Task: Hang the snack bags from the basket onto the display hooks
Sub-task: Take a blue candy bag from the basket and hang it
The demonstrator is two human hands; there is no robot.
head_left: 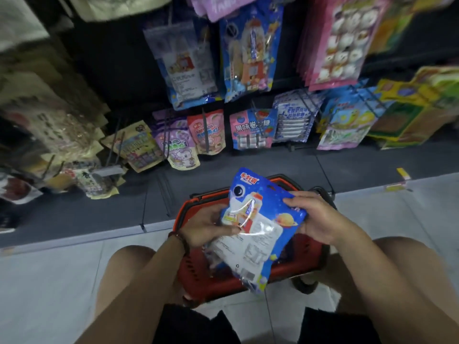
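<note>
Glossy plastic snack bag [260,219], red plastic basket [285,271]

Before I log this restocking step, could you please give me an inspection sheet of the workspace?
Surface: pale tiled floor meeting a dark grey plinth below the display.
Job's things: blue plastic snack bag held over the red plastic basket; dark wire display hooks carry other bags; a similar blue hanging bag is higher up.
Clutter: small yellow tag at the plinth's edge.
Grippers: left hand grips the bag's left edge; right hand grips its right edge.
Cables: nothing seen.
Surroundings: rows of hung colourful packets; the left side is blurred.
</note>
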